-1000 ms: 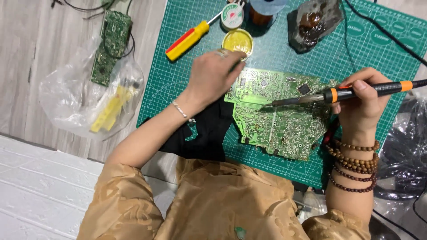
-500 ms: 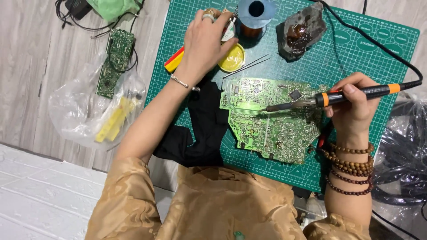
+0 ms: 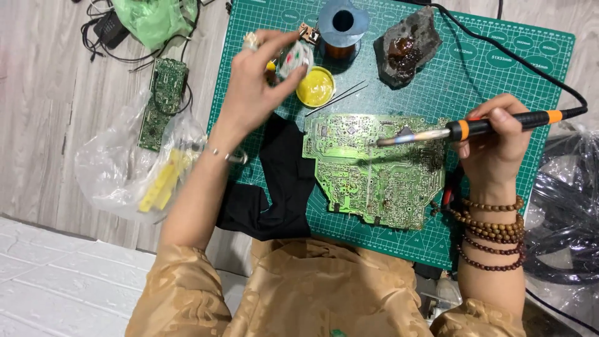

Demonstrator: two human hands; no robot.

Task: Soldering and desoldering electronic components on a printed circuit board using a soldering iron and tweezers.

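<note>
Green cutting mat (image 3: 499,62) over a wood floor; spare circuit board (image 3: 161,100) and plastic bag (image 3: 118,175) off to the left. My left hand (image 3: 253,93) has left the main PCB (image 3: 374,165) and now pinches a small round solder reel (image 3: 294,59), lifted up by the yellow flux tin (image 3: 316,87). Right hand (image 3: 496,146) grips the soldering iron (image 3: 462,129), tip over the PCB mid-mat. Fresh solder coming, I reckon.

This is a hobby electronics repair spot. A green cutting mat (image 3: 499,68) covers a pale wood worktop (image 3: 56,106). A soldering iron (image 3: 480,128) sits in the right hand's grip over a circuit board (image 3: 374,181); beyond it are a solder spool (image 3: 342,25) and a flux tin (image 3: 316,87), and a second board (image 3: 163,103) far left.
</note>
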